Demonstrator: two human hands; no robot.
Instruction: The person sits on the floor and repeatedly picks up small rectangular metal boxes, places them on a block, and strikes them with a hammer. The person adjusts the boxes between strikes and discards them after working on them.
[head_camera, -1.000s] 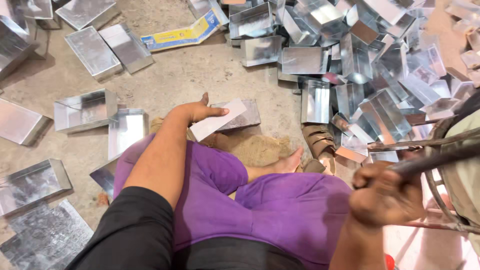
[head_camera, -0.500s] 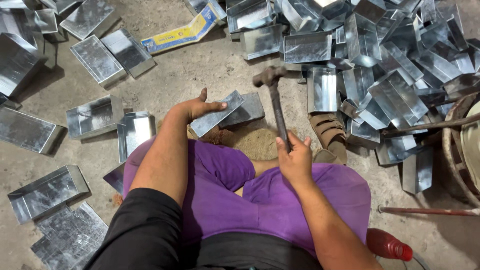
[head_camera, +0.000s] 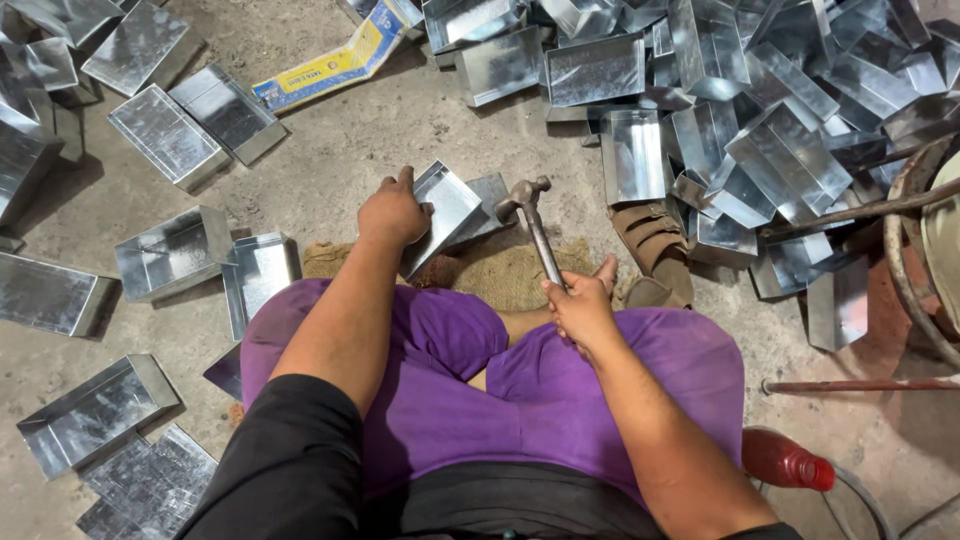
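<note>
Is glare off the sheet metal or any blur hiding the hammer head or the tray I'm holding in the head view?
Head view: sharp, no motion blur; the hammer in the right hand reads clearly. The metal tray under the left hand shows soft sheen, not blown out. The tray pile has bright patches and dark gaps.

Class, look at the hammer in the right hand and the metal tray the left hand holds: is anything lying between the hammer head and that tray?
Nothing visible does. The hammer head, gripped by the right hand, hangs just right of the tilted metal tray steadied by the left hand. Only a flat metal piece lies underneath, behind the tray.
</note>
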